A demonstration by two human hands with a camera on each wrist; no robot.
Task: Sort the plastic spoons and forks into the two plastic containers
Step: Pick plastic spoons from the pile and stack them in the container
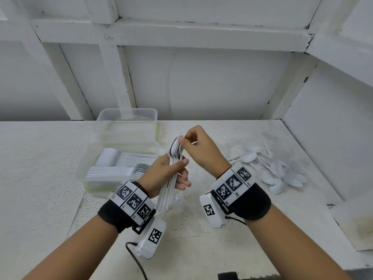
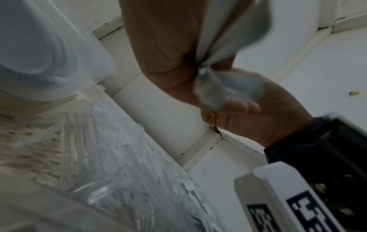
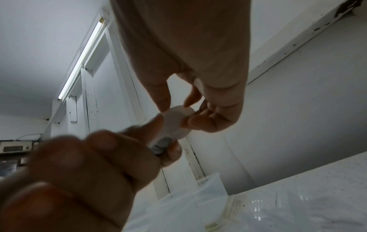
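Left hand (image 1: 167,172) grips a spoon stack (image 1: 174,158), right hand (image 1: 198,150) pinching its bowls; near container (image 1: 84,168) part-filled, loose cutlery pile (image 1: 272,168) remains rightward.

- Looks like a back room or storage/packing area, not a home kitchen; exact type can't be told.
- White painted counter (image 1: 40,168) under both hands, surface rough and speckled.
- Beyond the hands: white panelled wall (image 1: 201,81) with boxed framing, paint chipped at the joints.
- Fluorescent tube light (image 3: 81,58) above the right hand (image 3: 198,70).
- Bulk disposable cutlery heap (image 1: 272,166) right of the right hand suggests catering stock.
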